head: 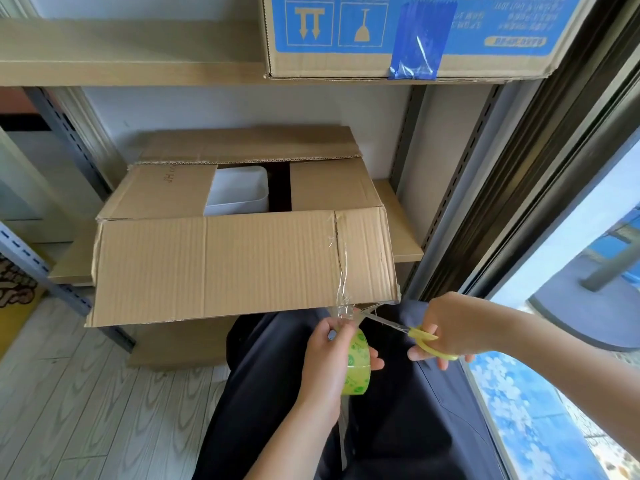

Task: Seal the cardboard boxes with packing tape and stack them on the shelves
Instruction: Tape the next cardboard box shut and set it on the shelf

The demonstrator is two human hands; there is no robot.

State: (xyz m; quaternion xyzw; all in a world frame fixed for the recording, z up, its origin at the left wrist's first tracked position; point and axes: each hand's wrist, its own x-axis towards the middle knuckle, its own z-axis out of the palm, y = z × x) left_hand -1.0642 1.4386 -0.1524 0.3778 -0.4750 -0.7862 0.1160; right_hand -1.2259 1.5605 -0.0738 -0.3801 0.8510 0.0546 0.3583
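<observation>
- The left hand (329,358) is clamped around a tape roll (358,365), clear tape on a core with green print too small to read, held just below the near edge of the box (242,265).
- The right hand (450,327) is closed through the yellow handles of the scissors (405,332), blades slightly parted and pointing left at the tape strip (343,299) stretched between roll and box.
- The strip runs up over the near flap, wrinkled, toward its right end, where a crease crosses the cardboard.
- The box sits on the lower shelf (405,237), its near flap overhanging the shelf edge above the person's dark trousers (398,427).
- Both side flaps are folded in and the far flap stands up; a gap between them shows a white tub (239,192) inside. The left flap reads "JH".
- Open shelf lies to the box's right; a slotted post (460,188) and window frame (561,161) close in the right side.
- On the upper shelf (131,57) sits a second box (415,36) with blue panels, arrow and glass symbols printed upside down, its writing unreadable, and blue tape (419,43) down its face.
- Pale plank floor (86,393) is open at left.
</observation>
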